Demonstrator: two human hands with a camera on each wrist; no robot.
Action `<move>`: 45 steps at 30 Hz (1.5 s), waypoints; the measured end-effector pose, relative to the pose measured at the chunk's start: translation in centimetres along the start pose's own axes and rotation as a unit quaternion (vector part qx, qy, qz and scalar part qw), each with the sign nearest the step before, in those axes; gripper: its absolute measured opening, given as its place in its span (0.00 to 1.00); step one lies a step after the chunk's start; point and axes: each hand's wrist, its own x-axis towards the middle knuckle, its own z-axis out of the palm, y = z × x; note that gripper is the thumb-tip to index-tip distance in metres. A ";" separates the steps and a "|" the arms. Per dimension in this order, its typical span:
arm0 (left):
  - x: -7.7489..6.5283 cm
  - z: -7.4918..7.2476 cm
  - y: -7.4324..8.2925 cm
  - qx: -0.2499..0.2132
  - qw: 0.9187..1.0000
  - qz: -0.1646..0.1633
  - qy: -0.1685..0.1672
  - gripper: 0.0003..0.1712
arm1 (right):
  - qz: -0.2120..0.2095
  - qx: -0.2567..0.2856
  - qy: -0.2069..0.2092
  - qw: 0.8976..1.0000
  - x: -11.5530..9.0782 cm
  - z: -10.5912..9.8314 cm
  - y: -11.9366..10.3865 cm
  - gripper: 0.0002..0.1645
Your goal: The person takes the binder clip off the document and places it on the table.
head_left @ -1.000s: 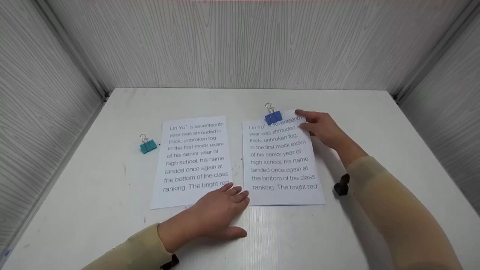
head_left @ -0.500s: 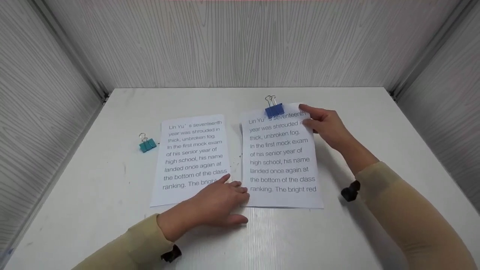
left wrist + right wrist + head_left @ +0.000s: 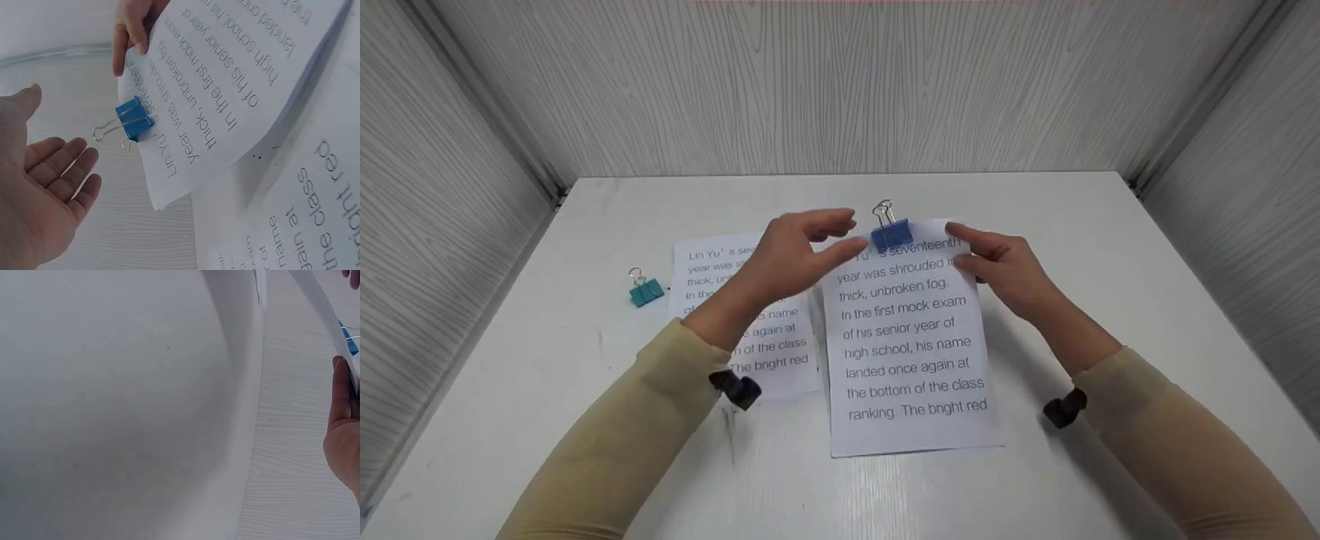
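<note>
My right hand (image 3: 1009,270) pinches the upper right corner of a printed paper stack (image 3: 911,345), which is lifted off the table at its top. A blue binder clip (image 3: 892,235) grips the stack's top edge, its wire handles pointing away. My left hand (image 3: 795,255) hovers just left of that clip with fingers loosely extended and nothing in it; the left wrist view shows a gap between its fingertips and the clip handles. Below the left forearm lies a second printed stack (image 3: 776,364), partly covered. In the right wrist view the fingers (image 3: 340,391) lie behind the paper's edge.
A teal binder clip (image 3: 646,291) stands on the white table (image 3: 547,390) left of the second stack. Pale wood-grain walls (image 3: 840,90) enclose the table at the back and both sides. A black wrist device (image 3: 737,388) sits at the left cuff.
My left hand has left the space by the stacks' lower edges and risen to the blue clip. The right hand has lifted the clipped stack and brought it slightly nearer and left.
</note>
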 end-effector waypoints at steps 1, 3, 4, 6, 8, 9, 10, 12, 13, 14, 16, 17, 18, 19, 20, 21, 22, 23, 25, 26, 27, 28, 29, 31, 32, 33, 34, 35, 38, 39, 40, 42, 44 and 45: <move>0.7 -0.2 -0.3 -0.024 1.000 -0.007 0.009 0.35 | -0.003 0.003 -0.004 1.000 -0.2 0.2 -0.1 0.30; 1.9 -0.4 -0.9 -0.067 0.997 -0.022 0.013 0.38 | -0.007 0.005 -0.010 1.000 -0.5 0.5 -0.2 0.30; 2.3 -0.4 -1.2 -0.083 0.996 -0.029 0.009 0.38 | -0.009 0.006 -0.012 1.000 -0.6 0.7 -0.3 0.30; 3.0 -0.3 -1.9 -0.116 0.992 -0.045 -0.001 0.40 | -0.011 0.007 -0.016 1.000 -0.9 0.9 -0.4 0.30; 3.6 0.0 -2.6 -0.144 0.988 -0.055 -0.011 0.41 | -0.012 0.009 -0.021 1.000 -1.2 1.1 -0.5 0.30; 3.8 0.1 -2.8 -0.154 0.986 -0.061 -0.015 0.41 | -0.012 0.010 -0.024 1.000 -1.3 1.2 -0.5 0.30; 4.0 0.2 -3.0 -0.161 0.985 -0.065 -0.020 0.41 | -0.013 0.012 -0.026 1.000 -1.4 1.3 -0.5 0.30; 4.3 0.5 -3.3 -0.171 0.982 -0.072 -0.028 0.42 | -0.012 0.014 -0.029 0.999 -1.6 1.5 -0.6 0.30; 4.4 0.5 -3.5 -0.173 0.982 -0.076 -0.032 0.42 | -0.013 0.017 -0.032 0.999 -1.7 1.6 -0.6 0.30; 4.5 0.6 -3.5 -0.174 0.981 -0.079 -0.035 0.42 | -0.013 0.018 -0.034 0.999 -1.7 1.7 -0.6 0.30; 4.6 0.7 -3.6 -0.171 0.981 -0.085 -0.043 0.41 | -0.014 0.023 -0.037 0.999 -1.8 1.9 -0.7 0.30; 4.6 0.7 -3.6 -0.168 0.981 -0.086 -0.048 0.41 | -0.013 0.024 -0.038 0.999 -1.8 2.0 -0.8 0.30; 4.7 0.7 -3.7 -0.165 0.981 -0.087 -0.053 0.41 | -0.013 0.025 -0.039 0.999 -1.9 2.1 -0.8 0.31; 4.7 0.7 -3.8 -0.161 0.981 -0.088 -0.058 0.41 | -0.013 0.027 -0.040 0.999 -1.9 2.2 -0.9 0.31; 4.7 0.8 -3.8 -0.157 0.982 -0.089 -0.062 0.41 | -0.012 0.027 -0.041 0.999 -1.9 2.2 -0.9 0.31; 4.7 0.8 -3.8 -0.154 0.982 -0.090 -0.065 0.41 | -0.013 0.028 -0.042 0.999 -2.0 2.3 -1.0 0.31; 4.8 0.8 -3.8 -0.153 0.982 -0.091 -0.068 0.40 | -0.013 0.029 -0.043 0.999 -2.0 2.3 -1.0 0.31; 4.8 0.8 -3.8 -0.152 0.982 -0.091 -0.069 0.39 | -0.013 0.029 -0.043 0.999 -2.0 2.4 -1.1 0.31; 4.8 0.8 -3.7 -0.155 0.981 -0.091 -0.069 0.38 | -0.014 0.030 -0.045 0.998 -2.0 2.4 -1.0 0.30; 4.8 0.8 -3.7 -0.157 0.981 -0.091 -0.069 0.37 | -0.013 0.031 -0.045 0.998 -2.1 2.4 -1.0 0.30; 4.8 0.8 -3.7 -0.161 0.980 -0.090 -0.069 0.38 | -0.013 0.030 -0.045 0.998 -2.1 2.4 -1.0 0.30; 4.7 0.9 -3.7 -0.165 0.980 -0.089 -0.070 0.38 | -0.013 0.029 -0.044 0.999 -2.1 2.3 -1.0 0.30; 4.7 0.9 -3.7 -0.169 0.979 -0.088 -0.071 0.38 | -0.012 0.028 -0.044 0.999 -2.1 2.3 -1.0 0.30; 4.7 0.8 -3.7 -0.182 0.977 -0.088 -0.073 0.38 | -0.011 0.026 -0.044 0.999 -2.2 2.3 -1.0 0.30; 4.7 0.8 -3.8 -0.188 0.976 -0.087 -0.073 0.38 | -0.011 0.026 -0.044 0.999 -2.2 2.3 -0.9 0.30; 4.7 0.8 -3.8 -0.194 0.974 -0.086 -0.073 0.38 | -0.011 0.025 -0.045 0.999 -2.2 2.3 -0.9 0.30; 4.6 0.8 -3.9 -0.200 0.973 -0.085 -0.073 0.38 | -0.012 0.025 -0.045 0.999 -2.2 2.3 -0.8 0.30; 4.6 0.8 -3.9 -0.206 0.972 -0.084 -0.073 0.38 | -0.012 0.024 -0.045 0.999 -2.2 2.3 -0.8 0.30; 4.6 0.9 -4.0 -0.224 0.969 -0.080 -0.070 0.37 | -0.011 0.023 -0.043 0.999 -2.3 2.3 -0.7 0.30; 4.6 0.9 -4.0 -0.230 0.967 -0.080 -0.068 0.36 | -0.010 0.022 -0.042 0.999 -2.3 2.3 -0.7 0.30; 4.6 1.0 -4.0 -0.236 0.966 -0.081 -0.066 0.36 | -0.009 0.020 -0.042 0.999 -2.3 2.3 -0.7 0.30; 4.6 1.1 -4.0 -0.245 0.964 -0.082 -0.060 0.35 | -0.006 0.017 -0.042 0.999 -2.3 2.3 -0.6 0.30; 4.6 1.3 -4.0 -0.248 0.964 -0.081 -0.052 0.34 | -0.002 0.013 -0.040 0.999 -2.3 2.3 -0.6 0.30; 4.6 1.4 -4.0 -0.244 0.965 -0.081 -0.048 0.34 | 0.000 0.012 -0.039 0.999 -2.3 2.3 -0.6 0.30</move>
